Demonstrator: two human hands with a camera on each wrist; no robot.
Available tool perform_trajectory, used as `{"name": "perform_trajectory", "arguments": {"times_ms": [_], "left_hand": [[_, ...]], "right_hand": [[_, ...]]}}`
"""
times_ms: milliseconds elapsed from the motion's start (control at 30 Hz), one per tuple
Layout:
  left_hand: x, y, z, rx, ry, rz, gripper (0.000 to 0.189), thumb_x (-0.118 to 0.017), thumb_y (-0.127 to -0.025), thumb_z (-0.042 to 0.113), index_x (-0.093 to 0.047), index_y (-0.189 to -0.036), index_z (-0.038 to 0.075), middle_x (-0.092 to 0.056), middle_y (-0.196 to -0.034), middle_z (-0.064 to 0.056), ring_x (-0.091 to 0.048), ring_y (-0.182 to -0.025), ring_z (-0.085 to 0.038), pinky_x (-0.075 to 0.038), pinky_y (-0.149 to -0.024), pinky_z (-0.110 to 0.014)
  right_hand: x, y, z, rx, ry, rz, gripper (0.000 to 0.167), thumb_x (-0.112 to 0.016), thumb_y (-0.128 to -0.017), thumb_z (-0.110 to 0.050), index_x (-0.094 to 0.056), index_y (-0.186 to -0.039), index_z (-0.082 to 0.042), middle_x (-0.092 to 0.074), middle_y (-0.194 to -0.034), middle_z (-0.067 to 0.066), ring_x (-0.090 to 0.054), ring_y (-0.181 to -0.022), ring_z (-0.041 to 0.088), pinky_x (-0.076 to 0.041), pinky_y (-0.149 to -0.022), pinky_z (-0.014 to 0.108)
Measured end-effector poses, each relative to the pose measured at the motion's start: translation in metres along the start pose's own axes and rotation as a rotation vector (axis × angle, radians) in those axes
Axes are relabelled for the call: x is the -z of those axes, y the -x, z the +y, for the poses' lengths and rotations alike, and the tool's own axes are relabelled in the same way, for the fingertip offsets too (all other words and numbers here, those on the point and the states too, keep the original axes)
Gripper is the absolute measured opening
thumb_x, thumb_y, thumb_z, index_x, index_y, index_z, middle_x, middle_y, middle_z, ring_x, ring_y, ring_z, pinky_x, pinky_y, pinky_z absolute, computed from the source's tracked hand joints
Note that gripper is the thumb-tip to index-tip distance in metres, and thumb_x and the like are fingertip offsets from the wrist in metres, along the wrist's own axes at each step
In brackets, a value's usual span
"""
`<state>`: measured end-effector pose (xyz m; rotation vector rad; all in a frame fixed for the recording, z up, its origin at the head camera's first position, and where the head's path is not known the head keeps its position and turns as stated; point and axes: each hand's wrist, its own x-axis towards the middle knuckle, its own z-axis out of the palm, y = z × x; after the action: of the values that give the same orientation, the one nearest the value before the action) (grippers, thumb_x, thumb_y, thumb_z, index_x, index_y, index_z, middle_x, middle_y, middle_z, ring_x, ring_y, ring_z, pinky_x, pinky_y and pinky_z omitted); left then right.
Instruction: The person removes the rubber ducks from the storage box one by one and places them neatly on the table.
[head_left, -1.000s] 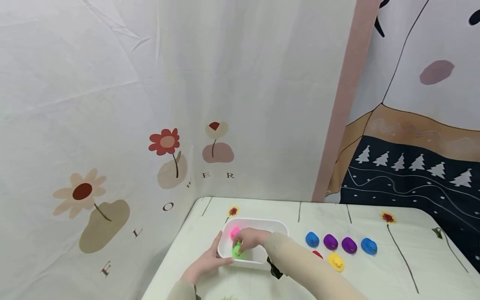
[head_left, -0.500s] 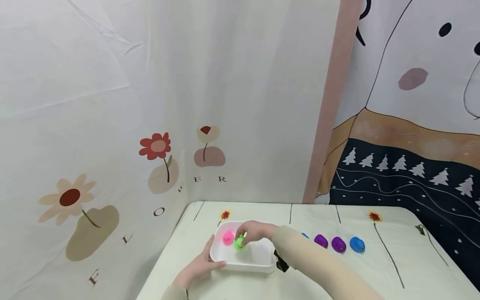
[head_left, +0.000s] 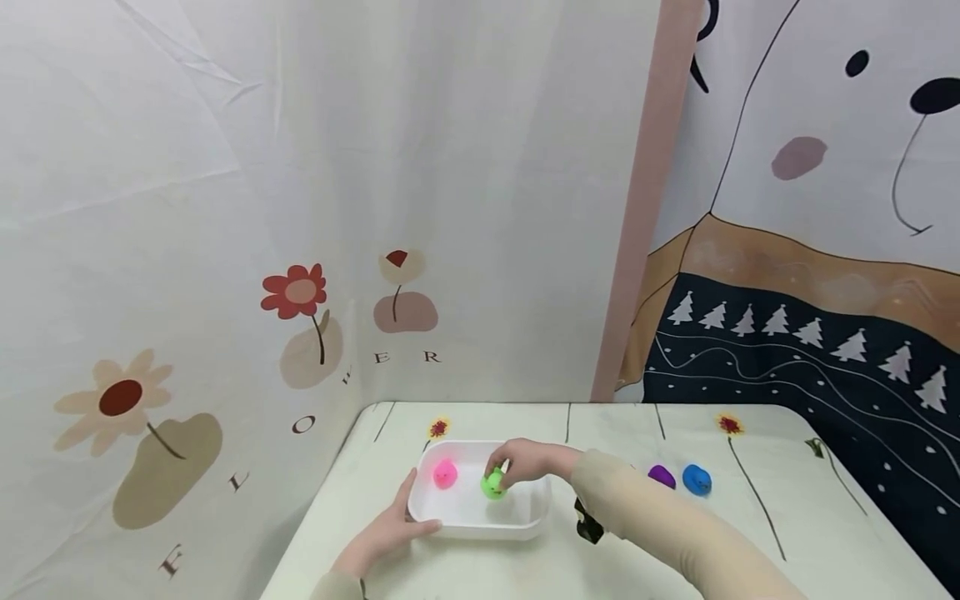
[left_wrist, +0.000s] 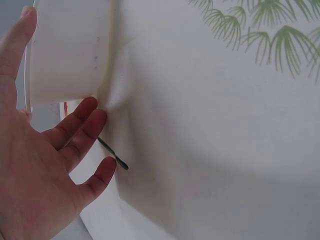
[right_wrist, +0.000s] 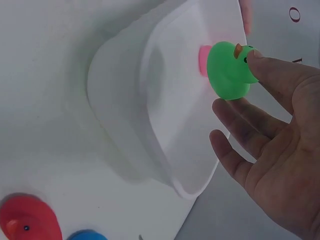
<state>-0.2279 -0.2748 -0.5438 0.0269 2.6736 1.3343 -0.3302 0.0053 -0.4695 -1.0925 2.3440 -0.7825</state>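
Note:
A white plastic tub [head_left: 487, 531] stands on the table. My left hand [head_left: 386, 529] holds its near left corner, thumb along the front and fingers along the left side; in the left wrist view fingertips touch the tub wall [left_wrist: 70, 55]. My right hand [head_left: 527, 461] pinches a green rubber duck [head_left: 492, 486] over the tub's right half. In the right wrist view, thumb and fingers meet at the duck's head [right_wrist: 249, 56], while two lower fingers extend loosely. A pink rubber duck [head_left: 445, 474] sits in the tub's left half.
Right of the tub, a purple duck [head_left: 662, 476] and a blue duck [head_left: 697, 480] sit on the table, partly behind my right sleeve [head_left: 660, 525]. The right wrist view shows a red duck [right_wrist: 30, 220] and a blue edge near it. Printed cloth hangs behind the table.
My right hand has moved right with the green duck, away from the pink one. My left hand stays at the tub's corner. The head view has turned right.

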Motion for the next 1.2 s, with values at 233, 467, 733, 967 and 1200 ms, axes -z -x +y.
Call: {"name": "perform_trajectory", "arguments": {"times_ms": [233, 467, 733, 967, 1200], "left_hand": [[0.0, -0.002, -0.003, -0.027, 0.009, -0.011, 0.111, -0.08, -0.08, 0.034, -0.004, -0.155, 0.004, -0.016, -0.155, -0.031, -0.034, -0.133, -0.049, -0.025, -0.107, -0.065], [-0.001, -0.002, -0.002, 0.016, -0.011, 0.0, 0.112, -0.08, -0.079, 0.038, -0.004, -0.155, 0.005, -0.015, -0.155, -0.03, -0.028, -0.135, -0.052, -0.023, -0.106, -0.068], [-0.001, -0.002, 0.001, 0.012, -0.003, -0.004, 0.113, -0.08, -0.079, 0.038, -0.002, -0.155, 0.005, -0.015, -0.155, -0.03, -0.026, -0.135, -0.053, -0.021, -0.106, -0.069], [-0.001, -0.002, 0.002, 0.024, 0.002, -0.005, 0.114, -0.08, -0.079, 0.038, -0.002, -0.155, 0.005, -0.013, -0.155, -0.03, -0.024, -0.136, -0.053, -0.02, -0.106, -0.069], [0.0, -0.002, 0.0, 0.015, 0.001, -0.007, 0.115, -0.08, -0.079, 0.037, -0.001, -0.155, 0.004, -0.012, -0.155, -0.03, -0.025, -0.135, -0.054, -0.02, -0.106, -0.069]], "right_hand": [[0.005, 0.013, 0.009, -0.023, -0.003, 0.006, 0.023, -0.072, -0.084, -0.005, -0.073, -0.104, -0.015, -0.065, -0.101, -0.008, -0.062, -0.084, 0.008, -0.052, -0.076, 0.024], [0.012, 0.026, 0.014, -0.035, -0.022, 0.027, 0.022, -0.074, -0.084, -0.009, -0.072, -0.104, -0.017, -0.065, -0.102, -0.007, -0.062, -0.083, 0.01, -0.053, -0.077, 0.027], [0.022, 0.044, 0.021, -0.066, -0.047, 0.055, 0.022, -0.073, -0.086, -0.01, -0.072, -0.106, -0.019, -0.065, -0.103, -0.006, -0.062, -0.087, 0.014, -0.055, -0.079, 0.03], [0.031, 0.065, 0.029, -0.094, -0.06, 0.079, 0.022, -0.073, -0.087, -0.012, -0.071, -0.107, -0.02, -0.065, -0.104, -0.005, -0.063, -0.089, 0.016, -0.056, -0.08, 0.033], [0.044, 0.088, 0.037, -0.134, -0.076, 0.115, 0.023, -0.073, -0.087, -0.013, -0.071, -0.108, -0.022, -0.064, -0.107, -0.004, -0.062, -0.092, 0.018, -0.054, -0.085, 0.04]]}}
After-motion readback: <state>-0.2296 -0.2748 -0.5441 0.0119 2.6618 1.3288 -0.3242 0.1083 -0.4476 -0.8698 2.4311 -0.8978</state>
